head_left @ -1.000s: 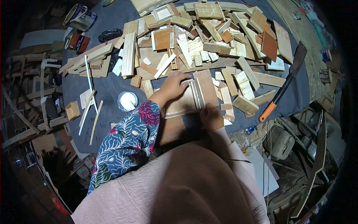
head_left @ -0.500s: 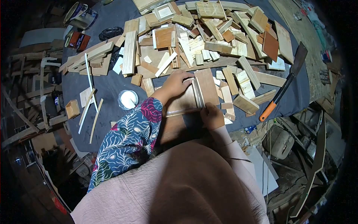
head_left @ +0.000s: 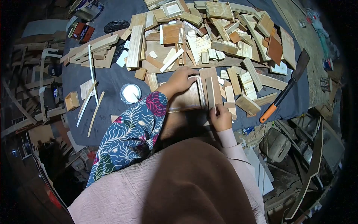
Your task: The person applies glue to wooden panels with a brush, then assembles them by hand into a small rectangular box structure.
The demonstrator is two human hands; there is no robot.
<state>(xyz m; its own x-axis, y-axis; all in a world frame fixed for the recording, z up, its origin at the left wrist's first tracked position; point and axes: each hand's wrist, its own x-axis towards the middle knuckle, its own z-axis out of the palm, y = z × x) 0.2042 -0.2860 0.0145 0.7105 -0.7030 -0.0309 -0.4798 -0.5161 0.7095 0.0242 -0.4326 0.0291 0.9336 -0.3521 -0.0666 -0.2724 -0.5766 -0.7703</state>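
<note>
My left hand point(head_left: 182, 79) rests at the upper edge of a flat wooden panel point(head_left: 182, 100), its fingers bent over the top of the thin strips along the panel's right side. Between the thumb and fingers of my right hand point(head_left: 222, 117) is the lower end of a narrow wooden strip point(head_left: 210, 92). That strip stands apart from the panel's edge, over a flat brown board point(head_left: 217, 83). An open round tub of white paste point(head_left: 130, 93) sits left of my left forearm.
Wood offcuts point(head_left: 223, 46) are heaped across the back of the cloth-covered table point(head_left: 110, 125). A saw with an orange handle point(head_left: 268, 113) lies at the right. Thin sticks point(head_left: 96, 114) and a small wooden box point(head_left: 72, 100) lie left. Two cans point(head_left: 81, 32) point(head_left: 88, 9) stand back left.
My right hand has moved right, taking the narrow strip away from the panel's right edge. My left hand stays at the panel's top. The whole view has shifted slightly.
</note>
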